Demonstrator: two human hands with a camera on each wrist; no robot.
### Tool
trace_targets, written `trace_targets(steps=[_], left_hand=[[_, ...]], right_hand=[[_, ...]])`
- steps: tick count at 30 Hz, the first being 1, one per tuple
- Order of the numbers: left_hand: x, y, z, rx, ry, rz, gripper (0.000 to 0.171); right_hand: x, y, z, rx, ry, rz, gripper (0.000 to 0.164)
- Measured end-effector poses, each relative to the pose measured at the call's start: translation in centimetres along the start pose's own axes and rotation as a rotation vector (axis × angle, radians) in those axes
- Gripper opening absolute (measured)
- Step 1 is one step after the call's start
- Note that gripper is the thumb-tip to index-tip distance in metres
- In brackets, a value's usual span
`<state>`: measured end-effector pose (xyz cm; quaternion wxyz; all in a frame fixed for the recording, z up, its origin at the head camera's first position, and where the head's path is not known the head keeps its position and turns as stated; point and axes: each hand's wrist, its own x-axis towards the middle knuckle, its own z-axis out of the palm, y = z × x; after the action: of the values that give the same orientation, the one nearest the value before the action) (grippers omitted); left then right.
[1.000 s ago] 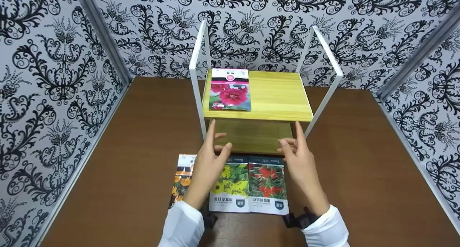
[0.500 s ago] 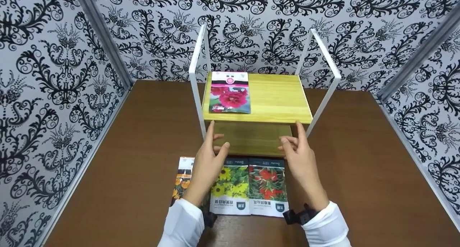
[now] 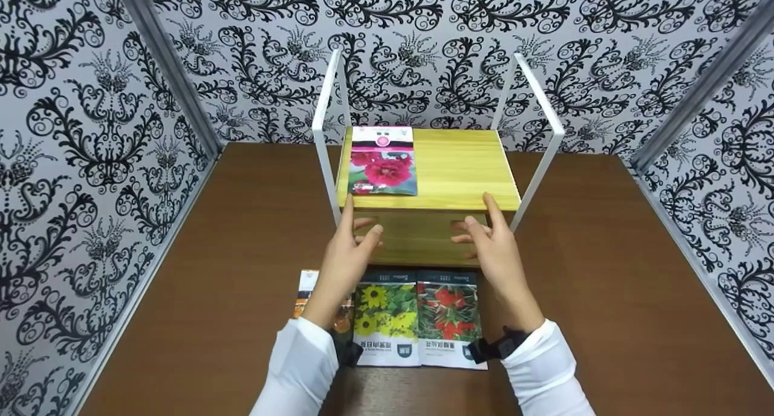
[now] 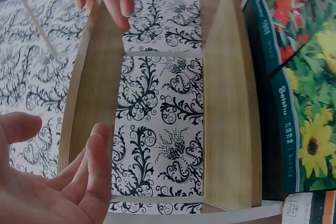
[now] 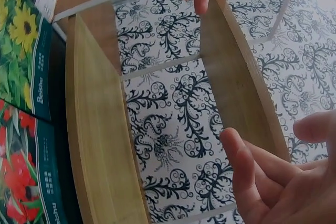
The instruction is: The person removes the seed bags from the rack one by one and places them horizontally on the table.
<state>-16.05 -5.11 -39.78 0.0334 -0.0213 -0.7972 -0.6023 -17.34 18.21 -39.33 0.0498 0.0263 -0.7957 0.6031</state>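
My left hand (image 3: 347, 247) and right hand (image 3: 494, 250) hold nothing, fingers loosely extended, at the two ends of a two-tier rack's upper wooden shelf (image 3: 462, 168). Each index fingertip overlaps that shelf's front edge in the head view. Both wrist views show the fingers in front of the gap between the upper shelf and the lower shelf (image 4: 231, 124). A seed packet with pink flowers (image 3: 382, 162) lies on the upper shelf's left half. In front of the rack lie a yellow-flower seed packet (image 3: 387, 319), a red-flower one (image 3: 448, 319) and an orange-flower one (image 3: 307, 283), partly hidden by my left arm.
White metal side frames (image 3: 544, 107) rise at both ends of the rack. It stands on a brown table (image 3: 604, 271), near a back wall (image 3: 417, 59) papered in black and white scrolls. A similar wall (image 3: 103, 180) borders the left side.
Both hands have shifted up slightly against the shelf; the index fingertips go from just under its front edge to overlapping it. The head view has shifted a little. The packets have stayed put.
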Motion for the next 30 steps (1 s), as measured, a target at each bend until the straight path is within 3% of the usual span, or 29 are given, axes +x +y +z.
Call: trace_targets(steps=[7,12,21,30], left_hand=[[1.7,0.3,-1.1,-0.164,-0.064,-0.097,0.076],[2.2,1.3,-1.5,-0.29,-0.123,-0.158,0.075],[2.6,3.5,-1.4,-0.358,-0.207,-0.163,0.072],[3.9,1.9,-0.3,-0.422,-0.255,-0.18,0.073]], right_hand=[[1.1,-0.3,0.9,0.16,-0.043,0.028,0.065],[2.0,-0.4,1.4,0.175,-0.081,0.055,0.068],[3.2,-0.5,3.4,-0.067,-0.053,0.018,0.075],[3.3,-0.9,5.4,-0.097,-0.045,0.031,0.077]])
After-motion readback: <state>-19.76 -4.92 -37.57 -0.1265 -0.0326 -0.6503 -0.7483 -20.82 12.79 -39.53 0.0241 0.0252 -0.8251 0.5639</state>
